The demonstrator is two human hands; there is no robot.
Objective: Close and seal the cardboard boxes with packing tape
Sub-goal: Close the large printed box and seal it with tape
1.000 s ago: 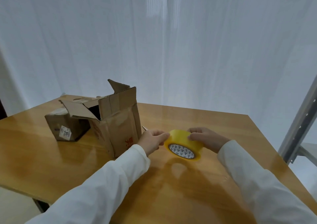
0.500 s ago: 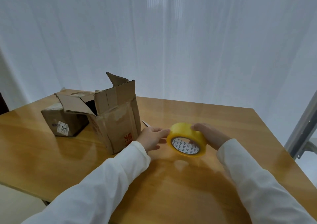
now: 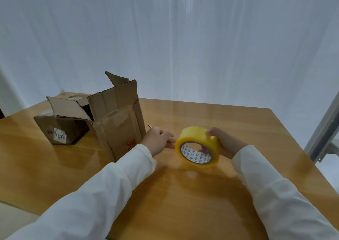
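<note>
A yellow roll of packing tape [image 3: 197, 140] stands on edge, tilted, just above the wooden table [image 3: 183, 193]. My right hand [image 3: 226, 142] grips it from the right, with a fingertip showing through the core. My left hand [image 3: 158, 140] is at the roll's left rim, fingers pinched together at the tape's edge; whether they hold a loose end I cannot tell. To the left stands a tall cardboard box [image 3: 119, 122] with its top flaps up and open. Behind it a lower box [image 3: 56, 127] with a white label lies on the table.
A white curtain hangs behind the table. A grey metal frame [image 3: 322, 129] leans at the right edge of view. The table's near edge runs under my sleeves, and its right edge drops off close to my right arm.
The roll has been lifted and tipped up more on edge, shifting slightly right. My left hand's fingers have closed at its left rim. The view has come nearer to the boxes.
</note>
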